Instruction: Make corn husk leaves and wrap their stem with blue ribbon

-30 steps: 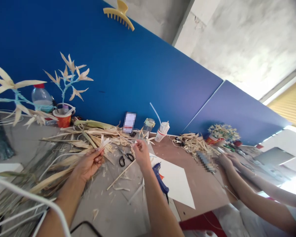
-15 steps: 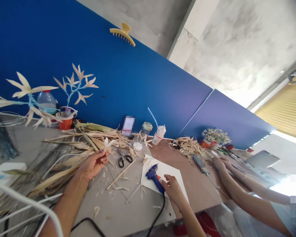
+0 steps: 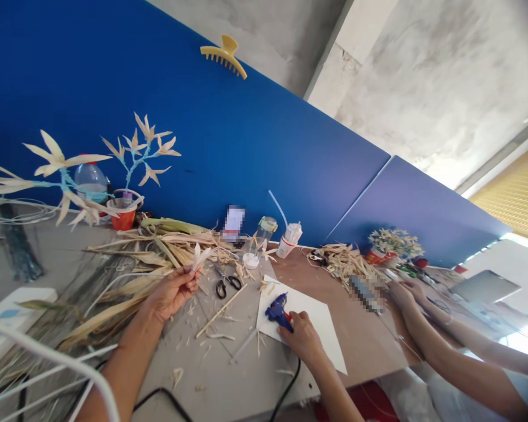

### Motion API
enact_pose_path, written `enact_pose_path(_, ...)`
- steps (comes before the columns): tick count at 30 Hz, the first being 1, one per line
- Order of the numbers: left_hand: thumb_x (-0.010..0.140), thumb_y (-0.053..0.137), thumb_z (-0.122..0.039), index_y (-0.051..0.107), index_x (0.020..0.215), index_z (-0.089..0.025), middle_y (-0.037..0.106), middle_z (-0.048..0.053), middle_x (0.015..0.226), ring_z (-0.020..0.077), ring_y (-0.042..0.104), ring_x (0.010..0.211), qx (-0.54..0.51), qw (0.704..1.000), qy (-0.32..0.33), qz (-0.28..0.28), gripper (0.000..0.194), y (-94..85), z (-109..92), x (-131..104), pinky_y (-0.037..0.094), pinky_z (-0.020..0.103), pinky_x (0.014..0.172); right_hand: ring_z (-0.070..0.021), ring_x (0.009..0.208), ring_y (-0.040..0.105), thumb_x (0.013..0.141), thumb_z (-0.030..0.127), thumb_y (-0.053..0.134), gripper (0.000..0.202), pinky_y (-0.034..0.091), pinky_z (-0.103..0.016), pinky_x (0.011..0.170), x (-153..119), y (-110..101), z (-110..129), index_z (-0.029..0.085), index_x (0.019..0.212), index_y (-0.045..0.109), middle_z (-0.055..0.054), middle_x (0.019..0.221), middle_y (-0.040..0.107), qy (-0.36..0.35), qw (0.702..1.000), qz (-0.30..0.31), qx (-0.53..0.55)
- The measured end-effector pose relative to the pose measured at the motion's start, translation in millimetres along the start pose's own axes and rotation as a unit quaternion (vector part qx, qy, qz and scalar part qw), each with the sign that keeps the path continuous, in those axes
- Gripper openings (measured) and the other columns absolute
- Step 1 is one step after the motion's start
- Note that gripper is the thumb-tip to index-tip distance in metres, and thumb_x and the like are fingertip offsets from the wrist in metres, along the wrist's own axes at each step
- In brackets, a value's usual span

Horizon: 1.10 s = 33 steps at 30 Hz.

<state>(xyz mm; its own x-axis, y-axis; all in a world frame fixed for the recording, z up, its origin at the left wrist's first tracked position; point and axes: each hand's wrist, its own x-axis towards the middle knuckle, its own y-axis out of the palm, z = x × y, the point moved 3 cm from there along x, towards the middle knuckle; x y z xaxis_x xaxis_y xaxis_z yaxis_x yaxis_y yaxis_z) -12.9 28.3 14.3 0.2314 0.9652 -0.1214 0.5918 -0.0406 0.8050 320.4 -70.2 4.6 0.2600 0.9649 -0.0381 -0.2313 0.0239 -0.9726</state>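
Observation:
Between the thumb and fingers of my left hand (image 3: 172,292) is a small pale husk flower (image 3: 199,258), its petals pointing up. My right hand (image 3: 303,335) is wrapped round the handle of a blue glue gun (image 3: 278,310), which lies over a white sheet (image 3: 330,332). A black cord runs from below my right hand to the table's front edge. Black-handled scissors (image 3: 227,286) and a thin stick (image 3: 221,311) lie between my two hands.
Dried husks (image 3: 114,305) spread at the left near a white rack. Behind stand a red cup (image 3: 123,219) with a husk-flower branch, a clear jar (image 3: 266,228) and a white cup (image 3: 286,246). At the right, another person's hands (image 3: 402,296) rest by a husk pile (image 3: 343,262).
My right hand has closed round the glue gun's handle, where it was open beside it before. My left hand still holds the flower. The view has shifted slightly.

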Motion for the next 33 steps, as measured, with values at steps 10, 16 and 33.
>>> enact_pose_path(10, 0.063, 0.067, 0.003, 0.065, 0.07, -0.008, 0.063, 0.006, 0.066, 0.0043, 0.046, 0.046, 0.002, 1.0, 0.001, 0.006, 0.013, 1.8, 1.0, -0.7, 0.041, 0.016, 0.045, -0.0269, 0.089, 0.064, 0.075, 0.026, 0.051, 0.038, 0.045, -0.033, 0.076, 2.3, 1.1, -13.1, 0.013, 0.109, 0.06, -0.014, 0.092, 0.068, 0.005, 0.99, -0.053, 0.13)
enact_pose_path(16, 0.062, 0.068, 0.003, 0.065, 0.07, -0.008, 0.064, 0.007, 0.067, 0.0044, 0.046, 0.047, 0.011, 1.0, -0.003, -0.007, 0.014, 0.7, 3.0, 0.2, 0.041, 0.016, 0.046, -0.0163, 0.054, 0.051, 0.072, 0.044, 0.06, 0.036, 0.039, -0.029, 0.053, -4.8, -15.6, -13.7, 0.016, 0.094, 0.058, 0.0, 0.063, 0.054, 0.001, 0.857, -0.077, 0.51)
enact_pose_path(33, 0.055, 0.074, -0.007, 0.065, 0.075, -0.012, 0.068, 0.005, 0.067, 0.0057, 0.048, 0.047, 0.117, 0.989, 0.06, -0.071, 0.022, -0.7, 8.0, 2.8, 0.037, 0.016, 0.045, -0.0109, 0.057, 0.044, 0.069, 0.047, 0.066, 0.047, 0.034, -0.022, 0.052, -25.9, -12.4, 127.8, 0.014, 0.103, 0.066, 0.001, 0.063, 0.052, -0.12, 0.798, 0.107, 0.581)
